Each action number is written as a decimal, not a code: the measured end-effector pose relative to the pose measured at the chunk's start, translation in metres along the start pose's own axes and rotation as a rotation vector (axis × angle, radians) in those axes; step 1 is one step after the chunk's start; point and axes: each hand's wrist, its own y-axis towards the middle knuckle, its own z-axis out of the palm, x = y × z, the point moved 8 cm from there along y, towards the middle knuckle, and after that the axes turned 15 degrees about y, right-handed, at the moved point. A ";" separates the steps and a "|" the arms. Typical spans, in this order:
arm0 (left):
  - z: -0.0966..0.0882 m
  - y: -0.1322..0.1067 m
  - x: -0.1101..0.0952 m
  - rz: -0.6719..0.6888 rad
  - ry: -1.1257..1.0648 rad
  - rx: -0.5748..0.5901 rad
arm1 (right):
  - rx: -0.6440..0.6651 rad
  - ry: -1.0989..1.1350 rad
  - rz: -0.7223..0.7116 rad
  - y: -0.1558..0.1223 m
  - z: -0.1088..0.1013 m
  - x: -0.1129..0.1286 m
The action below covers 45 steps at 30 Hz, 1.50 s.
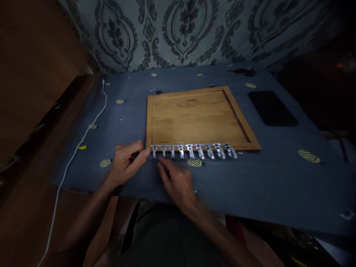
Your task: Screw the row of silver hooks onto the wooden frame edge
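A framed wooden board [191,118] lies on the cloth-covered table. Along its near edge runs a metal hook rail [190,146] with several curved silver hooks hanging over the front. My left hand [125,163] is closed at the board's near left corner, its thumb and forefinger pressed against the frame beside the rail's end. Just in front of the leftmost hooks, my right hand [179,183] has its thumb and forefinger drawn together in a pinch. Whatever may be between those right fingertips is too small and dark to make out.
A black phone-like slab [272,108] lies right of the board, with a dark object [246,71] farther back. A white cable [66,167] with a yellow tag [82,147] runs down the left side. Patterned fabric [186,33] rises behind the blue tablecloth [250,185].
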 end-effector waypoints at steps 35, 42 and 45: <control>0.003 -0.002 0.011 -0.030 -0.004 -0.020 | 0.212 0.040 -0.042 0.004 0.019 0.009; 0.002 -0.003 0.011 -0.027 0.004 -0.021 | 0.230 0.009 -0.017 0.004 0.022 0.007; 0.009 -0.002 0.019 -0.091 0.064 0.081 | 0.245 -0.006 -0.022 0.004 0.022 0.009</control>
